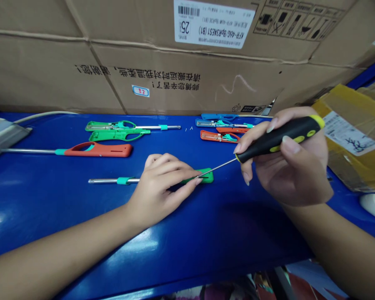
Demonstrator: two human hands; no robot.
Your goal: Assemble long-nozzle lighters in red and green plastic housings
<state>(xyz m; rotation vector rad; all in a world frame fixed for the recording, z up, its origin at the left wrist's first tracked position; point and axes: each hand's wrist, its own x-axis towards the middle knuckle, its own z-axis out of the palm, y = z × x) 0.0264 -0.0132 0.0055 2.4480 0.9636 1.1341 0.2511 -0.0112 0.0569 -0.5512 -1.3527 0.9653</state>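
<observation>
My left hand [162,181] is closed over the middle of a green long-necked lighter [208,176], pressing it flat on the blue table. The lighter's metal tube sticks out to the left of the hand, and its handle end shows on the right. In my right hand [295,166] is a black and yellow screwdriver [275,139], slanting down to the left. Its thin shaft reaches the lighter's handle beside my left fingertips; the fingers partly hide the exact contact point.
An orange lighter [112,150] lies at the left. Opened green lighter halves [118,134] and opened blue and orange ones [218,136] lie farther back. A large cardboard box [162,62] stands behind the table [81,233]; a taped carton [362,166] is at the right.
</observation>
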